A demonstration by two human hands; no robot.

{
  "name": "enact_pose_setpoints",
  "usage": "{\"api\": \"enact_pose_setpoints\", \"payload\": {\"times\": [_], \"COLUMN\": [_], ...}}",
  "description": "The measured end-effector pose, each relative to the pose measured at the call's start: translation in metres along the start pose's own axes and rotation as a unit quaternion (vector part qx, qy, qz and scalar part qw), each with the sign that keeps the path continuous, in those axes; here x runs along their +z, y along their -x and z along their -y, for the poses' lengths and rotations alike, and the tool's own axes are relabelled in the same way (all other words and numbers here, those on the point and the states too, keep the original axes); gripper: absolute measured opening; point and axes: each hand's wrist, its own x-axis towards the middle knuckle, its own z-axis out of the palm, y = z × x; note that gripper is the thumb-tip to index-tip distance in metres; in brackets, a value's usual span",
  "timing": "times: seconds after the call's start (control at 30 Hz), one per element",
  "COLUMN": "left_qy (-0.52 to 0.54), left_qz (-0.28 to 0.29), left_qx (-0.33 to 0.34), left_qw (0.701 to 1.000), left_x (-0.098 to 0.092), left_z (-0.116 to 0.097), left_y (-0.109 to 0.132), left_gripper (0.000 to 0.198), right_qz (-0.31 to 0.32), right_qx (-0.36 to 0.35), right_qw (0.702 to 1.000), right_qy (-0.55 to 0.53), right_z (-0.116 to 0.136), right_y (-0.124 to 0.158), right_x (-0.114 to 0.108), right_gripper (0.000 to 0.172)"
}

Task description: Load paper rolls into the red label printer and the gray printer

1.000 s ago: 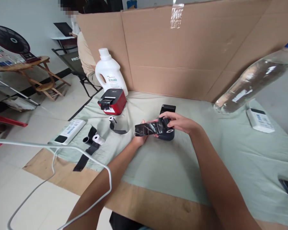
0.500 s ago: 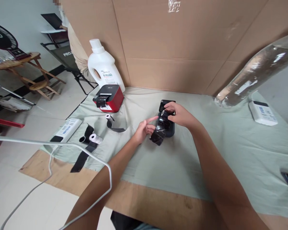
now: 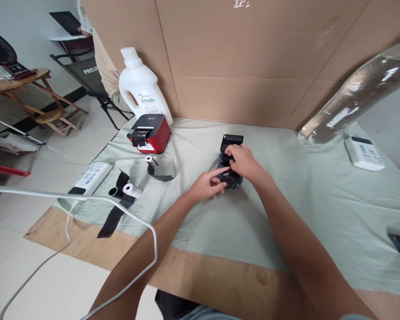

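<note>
A small black device [image 3: 232, 141] stands on the pale green cloth with its lid raised at the back. My right hand [image 3: 242, 161] reaches into its opening from the right, fingers bent down; what they hold, if anything, is hidden. Glossy black film [image 3: 231, 181] lies over the device's front part. At the left side of the device is my left hand [image 3: 209, 184], its index finger stretched to the opening and its other fingers curled by the film's edge.
On the left are a red and black printer [image 3: 160, 133], a white jug [image 3: 143, 89], a white roll [image 3: 132, 190], black strips [image 3: 110, 222] and a white box [image 3: 93, 175]. A white cable [image 3: 86, 196] crosses the lower left. Cardboard [image 3: 236, 98] stands behind.
My right hand has lowered into the device, and the roll it held is now out of sight. The black film has drawn back onto the device. My left hand has shifted slightly right.
</note>
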Motion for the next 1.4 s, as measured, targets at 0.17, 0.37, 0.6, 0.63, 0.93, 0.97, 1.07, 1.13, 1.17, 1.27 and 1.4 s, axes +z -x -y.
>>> {"api": "enact_pose_setpoints", "payload": {"times": [0.17, 0.37, 0.6, 0.63, 0.93, 0.97, 1.07, 1.13, 1.17, 1.27, 1.4], "left_qy": [-0.018, -0.034, -0.056, -0.062, -0.089, -0.087, -0.086, -0.09, -0.093, -0.104, -0.128], "left_qz": [0.037, 0.091, 0.11, 0.112, 0.126, 0.126, 0.128, 0.126, 0.124, 0.114, 0.104], "left_qx": [0.006, 0.0, -0.039, -0.042, -0.047, -0.047, -0.048, -0.048, -0.045, -0.03, -0.002], "left_qw": [0.999, 0.995, 0.992, 0.991, 0.987, 0.987, 0.987, 0.987, 0.987, 0.987, 0.986], "left_x": [0.0, -0.001, -0.009, -0.01, -0.011, -0.011, -0.011, -0.01, -0.01, -0.01, -0.011], "left_z": [0.004, 0.0, -0.005, -0.005, -0.003, -0.004, -0.007, -0.007, -0.007, -0.007, -0.006], "left_y": [-0.002, 0.0, 0.002, 0.002, 0.0, 0.0, 0.001, 0.001, 0.001, 0.002, 0.001], "left_gripper": [0.069, 0.058, 0.049, 0.048, 0.046, 0.045, 0.046, 0.045, 0.044, 0.036, 0.02], "right_qz": [-0.121, -0.106, 0.023, 0.052, 0.07, 0.078, 0.118, 0.133, 0.133, 0.108, 0.089], "right_qx": [-0.007, 0.037, 0.012, 0.012, 0.145, 0.159, 0.179, 0.196, 0.205, 0.217, 0.246], "right_qw": [0.993, 0.993, 0.995, 0.994, 0.985, 0.982, 0.972, 0.965, 0.963, 0.965, 0.963], "right_qy": [0.003, -0.043, -0.096, -0.095, -0.06, -0.067, -0.101, -0.113, -0.112, -0.099, -0.066], "right_z": [-0.001, -0.015, -0.017, -0.017, -0.024, -0.029, -0.041, -0.04, -0.037, -0.017, 0.022], "right_y": [-0.004, -0.011, 0.004, 0.006, 0.001, -0.001, -0.005, -0.005, -0.004, 0.002, 0.009], "right_x": [-0.011, -0.014, -0.032, -0.033, -0.019, -0.016, -0.014, -0.017, -0.019, -0.022, -0.012], "right_gripper": [0.035, 0.04, 0.023, 0.021, 0.05, 0.052, 0.052, 0.057, 0.062, 0.074, 0.089]}}
